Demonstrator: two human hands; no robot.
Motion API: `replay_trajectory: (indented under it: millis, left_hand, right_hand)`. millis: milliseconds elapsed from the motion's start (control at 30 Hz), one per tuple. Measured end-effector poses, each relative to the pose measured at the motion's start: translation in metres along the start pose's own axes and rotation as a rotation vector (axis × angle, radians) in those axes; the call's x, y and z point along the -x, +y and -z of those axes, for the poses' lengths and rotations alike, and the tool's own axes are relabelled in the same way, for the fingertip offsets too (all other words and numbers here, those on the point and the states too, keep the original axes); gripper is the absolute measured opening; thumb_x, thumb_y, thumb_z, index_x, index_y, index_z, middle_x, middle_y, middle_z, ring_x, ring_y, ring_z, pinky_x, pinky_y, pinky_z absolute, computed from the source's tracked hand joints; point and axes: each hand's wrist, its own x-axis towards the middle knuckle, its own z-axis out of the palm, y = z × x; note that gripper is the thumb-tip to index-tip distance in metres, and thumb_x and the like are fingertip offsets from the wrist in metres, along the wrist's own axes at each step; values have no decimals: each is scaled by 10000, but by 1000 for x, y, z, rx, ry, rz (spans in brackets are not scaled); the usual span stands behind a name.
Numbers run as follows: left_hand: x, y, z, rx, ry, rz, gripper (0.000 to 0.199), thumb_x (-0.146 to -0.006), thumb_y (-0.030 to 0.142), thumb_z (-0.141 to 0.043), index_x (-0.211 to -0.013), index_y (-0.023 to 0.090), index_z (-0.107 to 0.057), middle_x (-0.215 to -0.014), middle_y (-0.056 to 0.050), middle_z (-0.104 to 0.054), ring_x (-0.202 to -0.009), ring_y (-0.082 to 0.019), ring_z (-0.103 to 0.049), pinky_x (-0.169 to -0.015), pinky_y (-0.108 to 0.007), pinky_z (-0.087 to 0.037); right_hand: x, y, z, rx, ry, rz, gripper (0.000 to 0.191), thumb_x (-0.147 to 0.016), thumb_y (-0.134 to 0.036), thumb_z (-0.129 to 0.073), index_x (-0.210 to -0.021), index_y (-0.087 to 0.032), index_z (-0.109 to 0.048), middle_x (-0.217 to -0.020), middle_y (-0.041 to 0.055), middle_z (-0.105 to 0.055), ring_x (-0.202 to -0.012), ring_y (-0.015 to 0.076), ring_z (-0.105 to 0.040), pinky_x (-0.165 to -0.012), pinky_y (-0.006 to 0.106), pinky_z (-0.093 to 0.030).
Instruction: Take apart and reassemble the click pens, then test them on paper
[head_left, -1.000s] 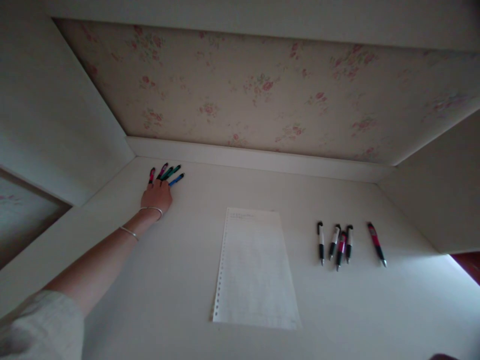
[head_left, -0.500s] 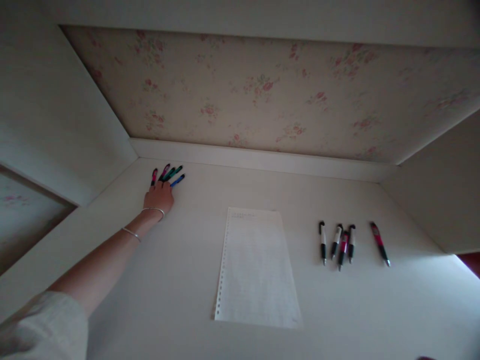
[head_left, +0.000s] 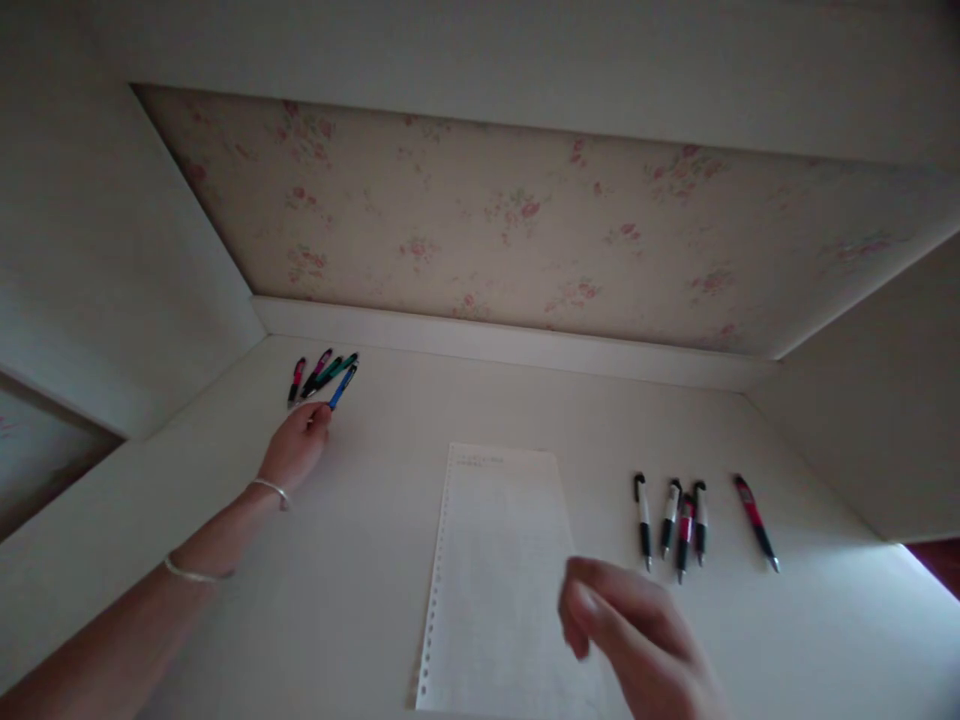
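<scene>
So the left hand [head_left: 295, 450] has its thumb and finger clamped on the near end of a blue pen [head_left: 344, 386], over the far left part of the counter [head_left: 360, 530]. Two bracelets on that arm, btw. The right hand [head_left: 637, 635] is kinda blurry, fingers curled in near the paper's right edge; can't tell if the tips actually meet.

Just beside the blue pen there's a little bunch: a couple of green pens, a purple-pink pen [head_left: 317, 371] and a red pen [head_left: 298, 380]. The holed sheet of paper [head_left: 499, 570] lies flat mid-counter, with a bit of writing up top. Right of it are three white-and-black pens, a pink-and-black pen [head_left: 685, 535] between two of them, and a red-and-black pen [head_left: 756, 522] further right.
</scene>
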Motion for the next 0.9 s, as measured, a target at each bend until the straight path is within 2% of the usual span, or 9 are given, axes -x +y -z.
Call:
replay_trajectory:
  millis: [67, 167, 267, 367, 467, 533, 633, 767, 900]
  left_hand:
    - [32, 18, -3, 126, -63, -33, 453, -969, 528, -310, -1016, 186, -604, -714, -26, -625, -604, -197, -621, -555, -296, -511]
    - [89, 48, -17, 287, -230, -91, 493, -967, 625, -337, -1020, 211, -598, -726, -4, -630, -531, -143, -558, -473, -236, -444]
    - [135, 72, -37, 623, -618, -35, 490, -966, 640, -398, -1120, 210, -575, -687, 19, -579, -495, -119, -469, -445, -221, -350]
    - [155, 88, -52, 640, -805, -134, 468, -984, 604, -416, -1064, 185, -610, -636, 38, -505, -524, -115, -417, -484, -226, -329]
    - [156, 95, -59, 642, -844, -225, 427, -984, 550, -469, -1061, 161, -628, -654, 35, -510, -578, -121, -437, -550, -233, -355]
    - [153, 95, -60, 634, -832, -244, 388, -969, 512, -523, -1093, 160, -631, -713, 16, -557, -629, -131, -468, -595, -239, -377]
    - [152, 90, -58, 618, -805, -247, 333, -953, 465, -571, -1092, 172, -646, -807, -12, -616, -669, -136, -495, -619, -241, -396]
    - [153, 87, -56, 691, -855, -115, 405, -985, 518, -477, -1097, 159, -628, -755, -6, -623, -473, -85, -411, -454, -220, -324]
    - [152, 88, -56, 755, -832, -17, 484, -952, 586, -498, -1105, 140, -608, -692, 6, -615, -431, -74, -394, -407, -205, -289]
  right_hand:
    - [-34, -3, -23, -69, -24, -65, 502, -938, -575, -559, -635, -177, -601, -654, 2, -550, -615, 146, -532, -583, 266, -448]
    - [-62, 4, -50, -47, -73, -19, 512, -873, -616, -614, -612, -177, -591, -589, -30, -423, -585, 127, -396, -533, 257, -299]
    - [-65, 13, -59, -200, -166, 28, 393, -921, -587, -581, -994, -212, -672, -629, -57, -398, -558, 116, -345, -508, 249, -252]
    - [-62, 13, -61, -428, -155, 13, 636, -897, -631, -597, -1388, -257, -443, -662, -75, -427, -518, 109, -334, -477, 236, -256]
    - [-64, 8, -65, -472, -134, -65, 695, -828, -639, -690, -1337, -217, -477, -632, -83, -422, -504, 97, -322, -464, 227, -242]
    - [-67, 6, -69, -466, -133, -92, 539, -816, -626, -712, -1113, -195, -585, -599, -86, -400, -494, 84, -308, -454, 221, -219]
    - [-71, 10, -71, -475, -113, -51, 404, -866, -579, -688, -856, -192, -571, -551, -85, -407, -473, 70, -321, -452, 218, -227]
    - [-73, 19, -67, -571, -81, -51, 304, -914, -477, -684, -919, -185, -596, -537, -81, -467, -457, 58, -374, -459, 198, -270]
    - [-75, 18, -60, -819, -42, -150, 316, -842, -447, -766, -949, -195, -608, -566, -74, -506, -414, 48, -403, -407, 180, -270]
